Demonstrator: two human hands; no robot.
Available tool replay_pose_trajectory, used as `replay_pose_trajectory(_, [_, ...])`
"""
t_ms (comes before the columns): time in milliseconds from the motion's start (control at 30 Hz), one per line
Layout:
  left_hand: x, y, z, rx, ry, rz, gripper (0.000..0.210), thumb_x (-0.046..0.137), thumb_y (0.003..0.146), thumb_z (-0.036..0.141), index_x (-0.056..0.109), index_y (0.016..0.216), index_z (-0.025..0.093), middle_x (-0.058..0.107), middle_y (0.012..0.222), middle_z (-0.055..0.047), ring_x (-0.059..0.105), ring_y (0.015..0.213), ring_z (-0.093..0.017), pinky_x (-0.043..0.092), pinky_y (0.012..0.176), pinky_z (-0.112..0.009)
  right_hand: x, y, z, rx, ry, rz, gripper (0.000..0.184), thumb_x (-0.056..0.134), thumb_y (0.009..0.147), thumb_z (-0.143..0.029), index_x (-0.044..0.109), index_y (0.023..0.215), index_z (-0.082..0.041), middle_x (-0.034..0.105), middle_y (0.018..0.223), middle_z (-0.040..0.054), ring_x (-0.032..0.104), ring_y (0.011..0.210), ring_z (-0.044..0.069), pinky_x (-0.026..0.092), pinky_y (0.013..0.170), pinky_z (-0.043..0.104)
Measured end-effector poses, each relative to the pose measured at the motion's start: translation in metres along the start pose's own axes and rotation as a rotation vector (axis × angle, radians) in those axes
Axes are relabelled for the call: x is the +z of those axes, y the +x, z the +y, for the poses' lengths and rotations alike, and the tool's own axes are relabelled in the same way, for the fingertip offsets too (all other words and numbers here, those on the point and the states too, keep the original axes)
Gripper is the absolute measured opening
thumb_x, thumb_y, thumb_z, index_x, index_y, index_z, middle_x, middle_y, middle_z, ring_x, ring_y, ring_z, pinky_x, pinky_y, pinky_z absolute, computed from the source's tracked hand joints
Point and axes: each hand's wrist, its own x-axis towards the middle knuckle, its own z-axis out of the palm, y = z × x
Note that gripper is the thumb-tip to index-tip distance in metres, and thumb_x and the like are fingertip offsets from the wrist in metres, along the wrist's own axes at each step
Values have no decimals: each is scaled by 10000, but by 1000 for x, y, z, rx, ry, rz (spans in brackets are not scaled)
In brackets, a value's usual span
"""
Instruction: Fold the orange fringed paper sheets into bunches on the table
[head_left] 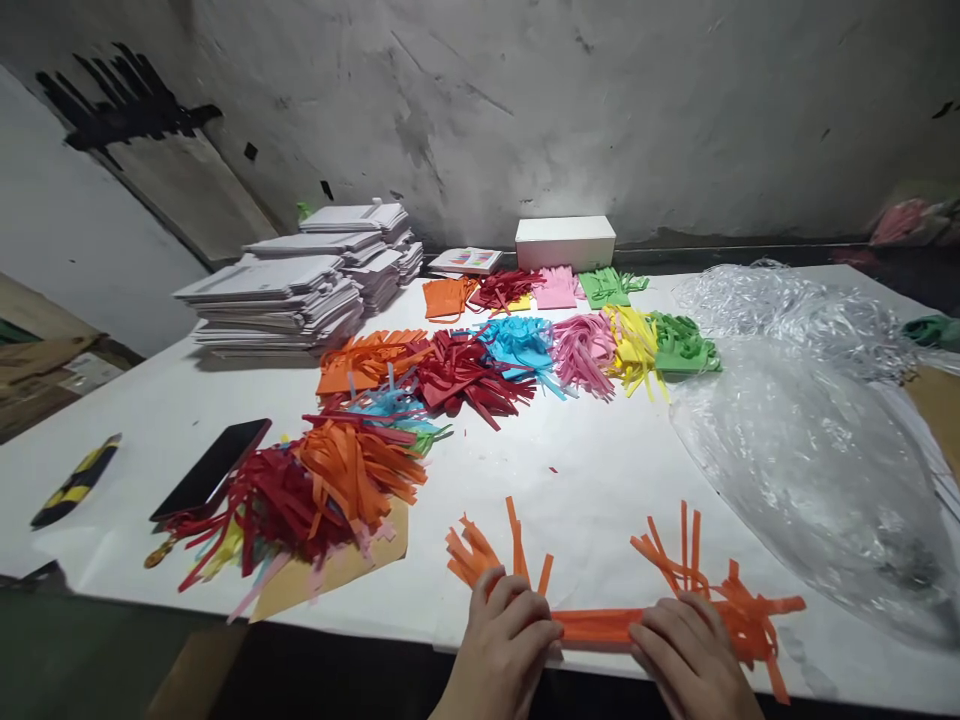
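Hands are pressing flat on an orange paper strip [600,625] at six o'clock on the worktop [585,480], near its front edge, seemingly pinning it flat. The left hand [506,640] and right hand [694,655] are lying fingers-down on the band's two ends. Its cut fringes are fanning upward at both ends. Piles of coloured fringed paper [480,365] are lying toward twelve o'clock, a phone [212,468] at nine.
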Motion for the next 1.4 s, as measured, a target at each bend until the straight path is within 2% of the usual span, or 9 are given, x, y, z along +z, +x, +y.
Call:
replay_pose_trajectory(100, [-3,3,7,-86,1,-89,205,462,940,102,620,871,214,650,848,-18,550,866,-213,341,960,-459,-2,-4,4,35,-79,0,141,566,948,-153,660,1037,-209,713,953,42,670,909,221,329,1008,442])
replay_pose_trajectory(300, [5,14,18,-289,227,-109,127,546,846,78,557,794,194,622,877,-32,551,848,-229,375,907,-463,9,13,-11,409,-158,10,153,498,967,-205,582,840,-222,645,827,26,630,782,240,353,901,508])
replay_pose_trajectory(400, [7,16,16,-142,196,-141,173,520,887,53,583,837,207,649,908,-21,568,883,-221,348,971,-477,9,20,-13,273,-120,56,182,486,958,-125,641,1006,-207,683,959,57,650,913,248,339,999,523])
replay_pose_trajectory(500, [3,15,14,18,145,-180,236,456,923,30,582,831,207,646,836,-10,559,854,-208,342,989,-467,7,24,-14,96,42,102,254,448,979,-108,672,1059,-199,699,961,42,646,940,211,365,1026,422])
replay_pose_trajectory(633, [-1,11,13,115,88,-259,88,532,931,133,596,915,193,651,853,-27,544,843,-214,384,949,-440,5,21,-20,89,100,80,206,503,1020,-284,687,983,-200,714,915,21,653,907,205,359,1036,388])
replay_pose_trajectory(767, [0,3,12,203,51,-252,114,510,970,127,589,919,192,651,814,-15,528,803,-191,405,912,-406,1,7,-17,28,104,41,125,563,980,-161,675,967,-216,720,872,-4,652,859,189,371,999,396])
replay_pose_trajectory(967, [0,6,17,34,-29,-230,165,465,926,44,530,892,192,624,842,-30,513,810,-195,415,844,-397,-10,7,-13,104,181,-112,144,605,928,-119,641,988,-245,689,894,-20,624,861,174,387,927,363])
replay_pose_trajectory(1267, [-2,22,31,-266,17,-269,158,512,799,40,518,770,195,574,881,-40,516,815,-213,434,809,-412,0,8,-18,257,47,2,107,576,920,-159,610,867,-246,649,821,-35,634,769,161,333,910,379])
replay_pose_trajectory(1400, [-3,25,30,-281,-6,-285,219,528,768,-14,578,790,198,606,885,-28,541,818,-210,420,811,-412,4,6,-22,206,0,42,219,503,931,-117,667,990,-249,690,907,0,664,878,195,312,1035,441])
